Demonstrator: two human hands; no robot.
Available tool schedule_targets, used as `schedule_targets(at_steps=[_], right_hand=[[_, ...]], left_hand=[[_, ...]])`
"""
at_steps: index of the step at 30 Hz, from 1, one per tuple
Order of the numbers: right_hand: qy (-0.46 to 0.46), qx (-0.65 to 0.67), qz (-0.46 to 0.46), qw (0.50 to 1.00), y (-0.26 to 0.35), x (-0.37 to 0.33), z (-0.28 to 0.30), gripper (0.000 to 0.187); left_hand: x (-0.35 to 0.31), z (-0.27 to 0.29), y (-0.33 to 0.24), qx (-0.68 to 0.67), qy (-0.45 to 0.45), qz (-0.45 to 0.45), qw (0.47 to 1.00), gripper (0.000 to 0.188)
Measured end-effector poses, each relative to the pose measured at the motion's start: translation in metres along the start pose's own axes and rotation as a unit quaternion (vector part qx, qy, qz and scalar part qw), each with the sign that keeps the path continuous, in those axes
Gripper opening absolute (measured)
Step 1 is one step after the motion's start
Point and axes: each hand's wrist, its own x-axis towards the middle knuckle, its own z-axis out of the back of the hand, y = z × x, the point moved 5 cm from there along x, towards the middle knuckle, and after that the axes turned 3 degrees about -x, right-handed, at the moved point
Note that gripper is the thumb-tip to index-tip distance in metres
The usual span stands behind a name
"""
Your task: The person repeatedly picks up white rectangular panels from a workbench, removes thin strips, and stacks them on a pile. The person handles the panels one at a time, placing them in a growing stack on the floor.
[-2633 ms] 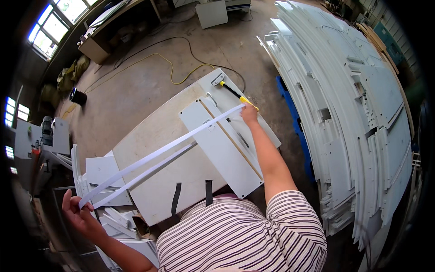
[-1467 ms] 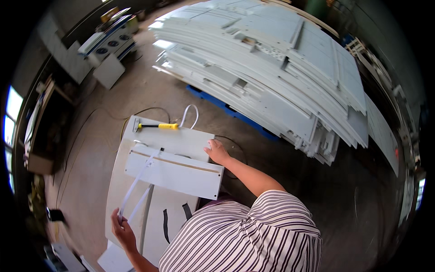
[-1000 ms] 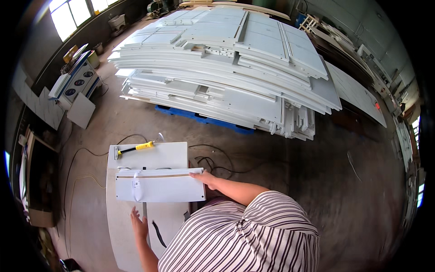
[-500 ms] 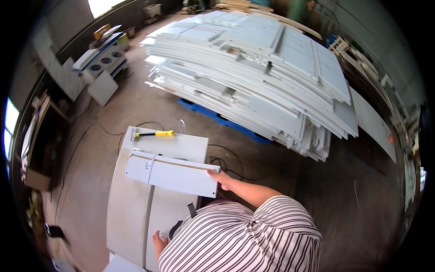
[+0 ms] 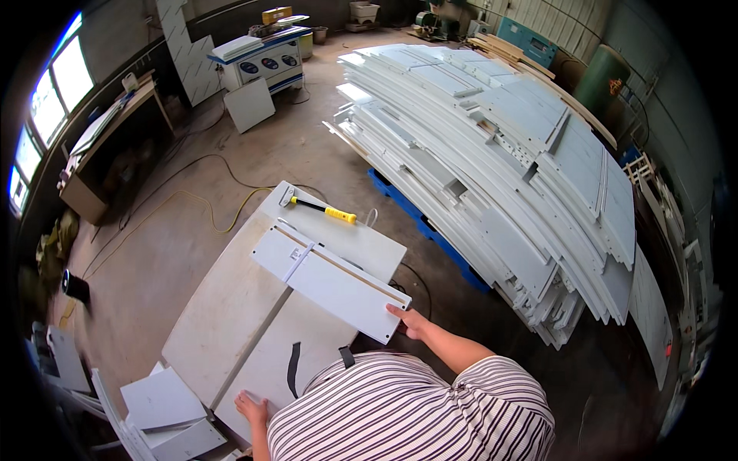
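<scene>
My right hand [image 5: 410,321] is closed on the right end of a long white panel [image 5: 350,289], thumb on top and fingers partly hidden beneath. A brown strip runs along the panel's far edge, and a pale strap [image 5: 299,262] crosses its left part. The panel lies over a pale worktable [image 5: 231,307] with a dark gap running down its top. My left hand [image 5: 252,407] rests by the table's near part, fingers apart and holding nothing. Beyond the panel lies a hammer [image 5: 327,211] with a yellow and black handle. A black strap [image 5: 294,369] hangs near my waist.
A large stack of white panels [image 5: 492,184] sits on a blue pallet [image 5: 430,230] at the right. Loose white boards [image 5: 163,398] stand at lower left. Cables [image 5: 201,198] cross the floor. A white-and-blue cabinet [image 5: 261,65] stands at the back, a desk [image 5: 115,138] at the left.
My view has swung to the left, so the table and stack appear turned and shifted right. My right hand keeps its hold on the panel; my left hand stays low by the table.
</scene>
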Motion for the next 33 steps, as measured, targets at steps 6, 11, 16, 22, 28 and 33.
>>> schedule_targets(at_steps=[6, 11, 16, 22, 28, 33], right_hand=[[-0.017, 0.012, 0.001, 1.0, -0.001, -0.002, -0.001, 0.056], [-0.03, 0.006, 0.002, 1.0, 0.001, -0.004, -0.003, 0.057], [-0.04, -0.005, 0.023, 0.999, -0.002, 0.003, 0.002, 0.058], [-0.05, -0.022, 0.016, 0.998, 0.0, 0.007, -0.006, 0.056], [-0.041, -0.014, 0.057, 0.997, 0.032, -0.011, -0.048, 0.056], [-0.057, -0.201, 0.046, 0.977, 0.055, 0.041, -0.09, 0.061]], left_hand=[[0.001, 0.008, -0.013, -0.005, 0.006, 0.041, 0.999, 0.088], [0.003, 0.017, -0.026, -0.025, 0.033, 0.081, 0.996, 0.088], [0.003, 0.014, -0.023, -0.022, 0.028, 0.095, 0.995, 0.087], [0.0, 0.012, -0.006, -0.036, -0.003, 0.059, 0.998, 0.083], [-0.005, 0.032, 0.044, -0.008, -0.125, 0.333, 0.934, 0.092], [-0.009, 0.022, 0.121, -0.117, -0.079, 0.514, 0.846, 0.111]])
